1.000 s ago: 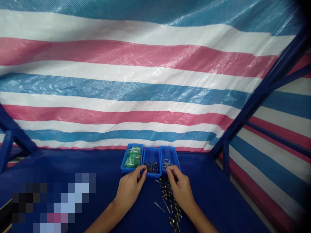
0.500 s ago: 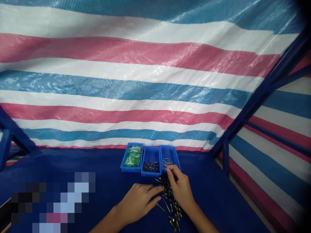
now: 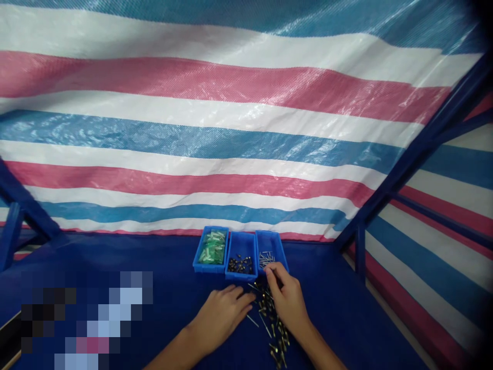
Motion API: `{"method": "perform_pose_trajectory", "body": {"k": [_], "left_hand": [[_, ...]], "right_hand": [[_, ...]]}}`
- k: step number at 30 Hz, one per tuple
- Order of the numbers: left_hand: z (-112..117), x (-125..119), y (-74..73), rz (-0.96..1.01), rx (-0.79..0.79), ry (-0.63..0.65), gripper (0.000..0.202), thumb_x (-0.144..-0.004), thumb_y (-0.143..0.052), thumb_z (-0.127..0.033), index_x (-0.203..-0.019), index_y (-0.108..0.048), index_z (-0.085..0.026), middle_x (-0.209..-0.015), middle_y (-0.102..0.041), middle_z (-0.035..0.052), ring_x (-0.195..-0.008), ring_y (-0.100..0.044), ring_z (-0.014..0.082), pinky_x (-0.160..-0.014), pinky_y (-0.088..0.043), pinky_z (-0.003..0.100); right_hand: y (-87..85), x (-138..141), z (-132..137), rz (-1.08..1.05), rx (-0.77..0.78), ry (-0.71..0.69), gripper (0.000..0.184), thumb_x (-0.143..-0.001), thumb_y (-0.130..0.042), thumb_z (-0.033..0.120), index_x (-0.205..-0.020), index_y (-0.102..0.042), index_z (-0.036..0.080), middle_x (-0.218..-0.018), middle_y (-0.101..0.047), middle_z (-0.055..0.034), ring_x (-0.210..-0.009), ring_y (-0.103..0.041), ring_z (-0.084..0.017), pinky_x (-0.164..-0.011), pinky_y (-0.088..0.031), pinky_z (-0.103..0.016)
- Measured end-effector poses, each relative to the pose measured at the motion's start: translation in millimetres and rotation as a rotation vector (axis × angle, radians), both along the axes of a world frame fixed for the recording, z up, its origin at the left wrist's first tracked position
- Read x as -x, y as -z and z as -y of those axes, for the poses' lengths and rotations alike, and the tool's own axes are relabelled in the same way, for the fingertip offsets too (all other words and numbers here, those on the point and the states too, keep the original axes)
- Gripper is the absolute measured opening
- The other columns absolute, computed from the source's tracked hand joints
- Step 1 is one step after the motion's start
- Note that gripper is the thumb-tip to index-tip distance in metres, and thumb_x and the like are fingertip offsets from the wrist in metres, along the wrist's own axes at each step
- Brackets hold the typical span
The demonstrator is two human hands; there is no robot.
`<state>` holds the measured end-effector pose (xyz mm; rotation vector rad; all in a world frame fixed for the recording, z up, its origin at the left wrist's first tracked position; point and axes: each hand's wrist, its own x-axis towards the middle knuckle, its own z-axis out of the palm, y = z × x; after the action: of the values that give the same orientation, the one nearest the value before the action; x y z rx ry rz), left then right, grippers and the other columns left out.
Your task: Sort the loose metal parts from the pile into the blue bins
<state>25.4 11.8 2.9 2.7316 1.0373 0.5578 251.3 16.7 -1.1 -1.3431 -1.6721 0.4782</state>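
Loose small hardware (image 3: 274, 321), brass-coloured pieces and thin silver nails, lies in a scattered pile between my hands. My left hand (image 3: 223, 314) rests at the pile's left side, fingers reaching out with the tips at its edge and holding nothing I can see. Over the front of the right blue bin (image 3: 269, 239), my right hand (image 3: 288, 295) has thumb and forefinger pinched together; whatever may be between them is hidden. Silver nails (image 3: 265, 258) lie in that bin. The middle blue bin (image 3: 242, 241) contains small dark and brass-coloured pieces (image 3: 239, 265).
The left blue bin (image 3: 208, 268) holds green-and-clear packets (image 3: 213, 246). All three bins stand side by side on a dark blue tabletop (image 3: 154, 257). Striped sheeting (image 3: 215, 113) hangs behind, and a blue frame bar (image 3: 408, 169) slants up at the right. A pixelated patch covers the lower left.
My left forefinger has drawn back slightly from the pile. My right hand stays pinched at the right bin's front. The whole view has shifted a little.
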Motion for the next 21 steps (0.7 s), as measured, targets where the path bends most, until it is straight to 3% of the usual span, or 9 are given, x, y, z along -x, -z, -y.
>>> {"method": "perform_pose_trajectory", "body": {"k": [4,10,21], "left_hand": [[-5.2,2.8,-2.1,-0.037,0.011,-0.018,0.011,-0.105,-0.068,-0.021,-0.114,-0.073,-0.025,-0.099,-0.076,0.0025,-0.093,-0.076,0.0247,-0.074,-0.056,0.028],[-5.1,2.0,-1.5,0.029,0.064,-0.042,0.008,-0.104,-0.069,-0.021,-0.111,-0.072,-0.025,-0.099,-0.076,0.0014,-0.094,-0.075,0.0239,-0.078,-0.056,0.029],[0.2,2.0,-4.4,0.477,0.145,-0.017,0.017,-0.108,-0.056,-0.019,-0.12,-0.067,-0.026,-0.113,-0.072,0.0067,-0.101,-0.07,0.0216,-0.091,-0.058,0.032]], "right_hand": [[-2.3,0.4,0.9,0.009,-0.011,0.01,0.036,-0.112,-0.045,0.047,-0.102,-0.07,0.023,-0.082,-0.071,-0.0006,-0.067,-0.064,-0.016,-0.065,-0.048,-0.023],[-3.2,0.3,2.1,0.01,-0.016,0.015,0.034,-0.112,-0.046,0.046,-0.103,-0.07,0.023,-0.079,-0.07,0.0004,-0.063,-0.062,-0.015,-0.063,-0.046,-0.022],[-4.4,-0.1,2.2,0.002,-0.006,0.005,0.035,-0.112,-0.045,0.046,-0.103,-0.07,0.023,-0.08,-0.069,0.0005,-0.065,-0.062,-0.016,-0.062,-0.046,-0.023]]}}
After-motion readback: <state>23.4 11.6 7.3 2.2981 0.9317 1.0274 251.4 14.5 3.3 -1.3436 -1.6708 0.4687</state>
